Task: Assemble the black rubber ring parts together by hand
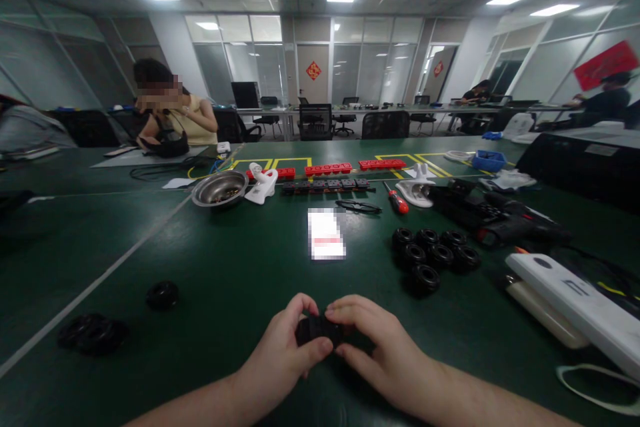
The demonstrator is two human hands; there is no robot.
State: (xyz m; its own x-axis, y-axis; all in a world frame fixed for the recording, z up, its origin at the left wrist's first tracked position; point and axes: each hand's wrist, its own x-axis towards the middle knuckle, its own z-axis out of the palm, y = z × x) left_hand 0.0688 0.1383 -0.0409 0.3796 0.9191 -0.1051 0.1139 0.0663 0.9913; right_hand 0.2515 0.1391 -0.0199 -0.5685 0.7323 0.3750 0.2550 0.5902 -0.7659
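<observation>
Close to the table's near edge, my left hand [290, 340] and my right hand [373, 340] meet around a small black part [319, 330]. The fingers and thumbs of both hands press on it from either side, and much of it is hidden, so its exact kind does not show. To the right beyond my hands sits a cluster of several black tyre-like wheels [441, 255]. A single black wheel [163, 295] lies to the left, with a small pile of similar wheels [93, 333] nearer the left edge.
Ahead on the green table lie a lit phone [326, 233], a metal bowl [220, 188], a red-handled screwdriver [399, 201], black glasses [358, 207] and red trays [328, 169]. A white device [575, 293] and a power drill [505, 220] occupy the right. A person [193, 113] sits across at left.
</observation>
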